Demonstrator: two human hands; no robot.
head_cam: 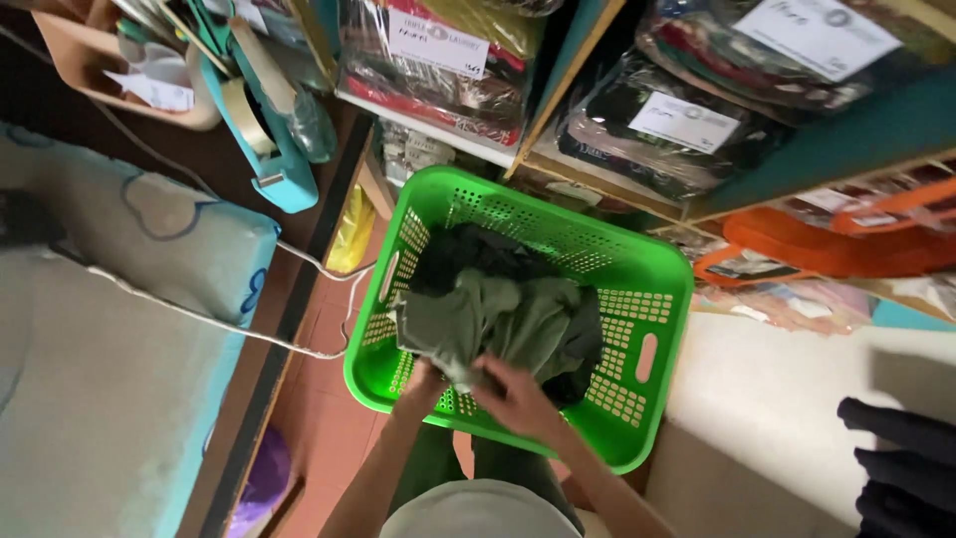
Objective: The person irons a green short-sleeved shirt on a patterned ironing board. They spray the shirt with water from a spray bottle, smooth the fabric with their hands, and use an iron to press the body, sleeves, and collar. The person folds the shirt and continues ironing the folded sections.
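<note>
laundry basket (pixel 652 289) — bright green plastic, perforated, slightly glossy. garment (pixel 498 324) inside — olive-grey cloth, matt, soft and creased. ironing-board cover (pixel 110 329) — pale printed cloth, matt. shelf bundles (pixel 438 55) — folded cloth under glossy clear plastic wrap with paper labels. floor (pixel 319 418) — smooth reddish tile.

Crumpled olive-green garment (pixel 498 324) lying heaped in bright green perforated plastic basket (pixel 652 289), draping toward its near edge, over dark clothes (pixel 468 249) sitting at the far-left inside.

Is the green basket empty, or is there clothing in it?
Not empty. The green basket holds crumpled olive-green and dark garments; both hands grip the olive one.
</note>
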